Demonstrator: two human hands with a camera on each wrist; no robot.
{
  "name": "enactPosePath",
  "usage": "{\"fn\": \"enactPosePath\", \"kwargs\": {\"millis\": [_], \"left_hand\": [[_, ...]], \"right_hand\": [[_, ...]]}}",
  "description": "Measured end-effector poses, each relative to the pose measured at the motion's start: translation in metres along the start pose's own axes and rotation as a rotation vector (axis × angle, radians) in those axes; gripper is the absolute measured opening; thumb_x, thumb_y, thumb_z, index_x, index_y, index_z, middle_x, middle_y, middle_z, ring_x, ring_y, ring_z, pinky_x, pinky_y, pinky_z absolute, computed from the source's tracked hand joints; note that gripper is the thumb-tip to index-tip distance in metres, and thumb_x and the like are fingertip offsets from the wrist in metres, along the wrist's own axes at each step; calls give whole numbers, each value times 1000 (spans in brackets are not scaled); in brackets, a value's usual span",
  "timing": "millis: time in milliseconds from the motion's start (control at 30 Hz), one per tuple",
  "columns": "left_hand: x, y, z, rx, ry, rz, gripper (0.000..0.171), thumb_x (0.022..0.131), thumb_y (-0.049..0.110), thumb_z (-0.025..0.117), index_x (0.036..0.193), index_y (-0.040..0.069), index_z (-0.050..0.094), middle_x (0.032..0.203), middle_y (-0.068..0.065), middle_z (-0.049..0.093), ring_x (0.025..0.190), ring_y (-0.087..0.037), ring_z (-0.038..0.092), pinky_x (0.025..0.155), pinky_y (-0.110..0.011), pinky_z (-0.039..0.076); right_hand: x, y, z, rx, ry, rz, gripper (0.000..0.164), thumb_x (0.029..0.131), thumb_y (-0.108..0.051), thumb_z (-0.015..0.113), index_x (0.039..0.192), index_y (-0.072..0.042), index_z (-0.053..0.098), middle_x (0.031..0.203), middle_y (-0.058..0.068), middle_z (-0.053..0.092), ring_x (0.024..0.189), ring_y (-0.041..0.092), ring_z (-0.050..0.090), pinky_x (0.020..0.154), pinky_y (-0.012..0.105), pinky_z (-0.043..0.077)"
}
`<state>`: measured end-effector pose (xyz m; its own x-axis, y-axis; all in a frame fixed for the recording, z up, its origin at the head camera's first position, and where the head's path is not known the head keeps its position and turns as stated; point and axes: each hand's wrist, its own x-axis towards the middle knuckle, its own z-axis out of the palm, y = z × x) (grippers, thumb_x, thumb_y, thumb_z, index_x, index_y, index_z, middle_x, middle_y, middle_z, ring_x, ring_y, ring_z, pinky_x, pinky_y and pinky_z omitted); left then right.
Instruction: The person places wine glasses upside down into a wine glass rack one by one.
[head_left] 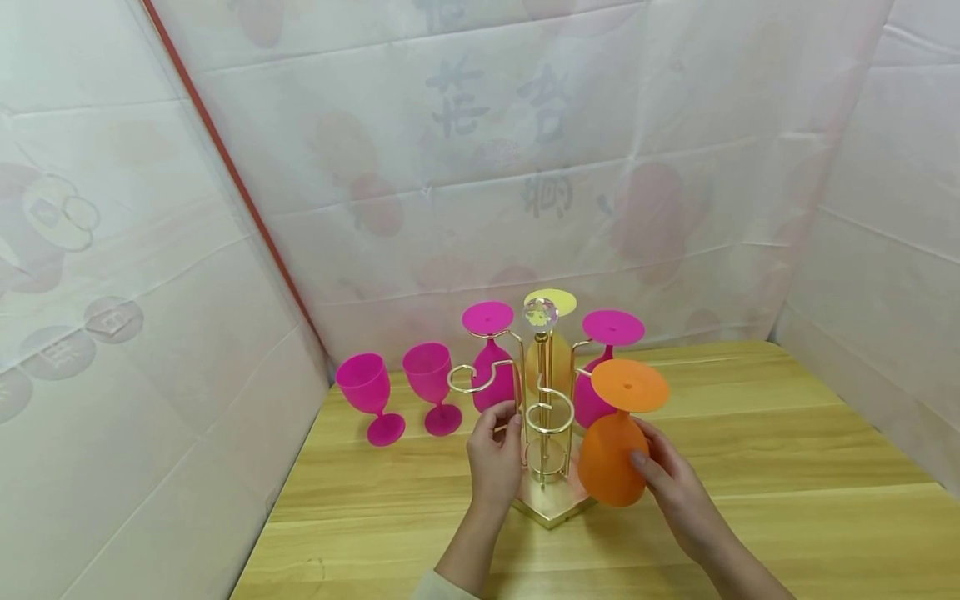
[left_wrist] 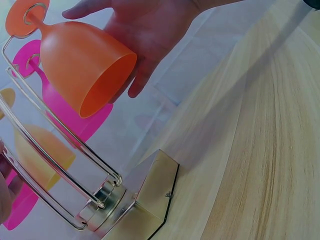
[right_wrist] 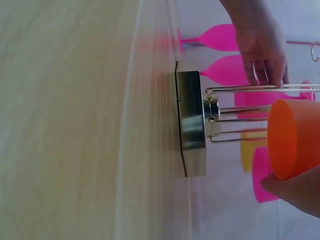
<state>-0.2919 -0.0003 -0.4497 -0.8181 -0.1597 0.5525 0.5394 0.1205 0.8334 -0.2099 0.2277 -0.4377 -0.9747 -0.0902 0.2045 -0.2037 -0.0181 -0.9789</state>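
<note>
An orange goblet hangs upside down by its foot from a ring of the gold wire rack, as the left wrist view shows. My right hand holds its bowl, thumb on the near side and fingers behind. On the rack's left side, my left hand grips an upright wire with its fingertips. Two magenta goblets, one at back left and one on the right, also hang inverted, as does a yellow goblet at the back. Two rings, left and front, hold no goblet.
Two magenta goblets, one farther left and one nearer the rack, stand upright on the wooden table. A crystal ball tops the rack's centre post. White printed sheets enclose the back and sides.
</note>
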Motion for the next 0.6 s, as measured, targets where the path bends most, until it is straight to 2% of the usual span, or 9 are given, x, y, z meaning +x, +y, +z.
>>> {"fn": "enactPosePath", "kwargs": {"millis": [233,367,467,600], "left_hand": [[0,-1,-1,-2,-6,-17,13,94,7,64,107,9,69,96,-5,68,90,-15,63,73,-26,58],[0,-1,-2,-6,-14,-24,14,94,7,64,107,9,69,97,-5,68,91,-16,63,74,-26,58],[0,-1,-2,-12,-18,-26,13,95,8,64,107,9,69,97,-5,68,91,-16,62,74,-25,57],[0,0,-1,-17,-19,-20,13,95,9,64,107,8,69,96,-6,68,90,-17,62,74,-25,57]], "right_hand": [[-1,0,-2,-59,15,-27,47,106,-17,39,151,-7,29,140,-13,47,122,-4,50,96,11,42],[-4,-3,0,-105,94,-64,47,106,-15,42,150,-5,31,135,-12,49,119,-3,51,94,9,44],[-6,-6,2,-102,193,-148,45,103,-7,46,146,1,34,133,-7,52,119,2,51,93,9,45],[-8,-7,6,-81,322,-359,43,95,11,51,136,11,41,132,4,54,125,12,48,103,12,42]]}}
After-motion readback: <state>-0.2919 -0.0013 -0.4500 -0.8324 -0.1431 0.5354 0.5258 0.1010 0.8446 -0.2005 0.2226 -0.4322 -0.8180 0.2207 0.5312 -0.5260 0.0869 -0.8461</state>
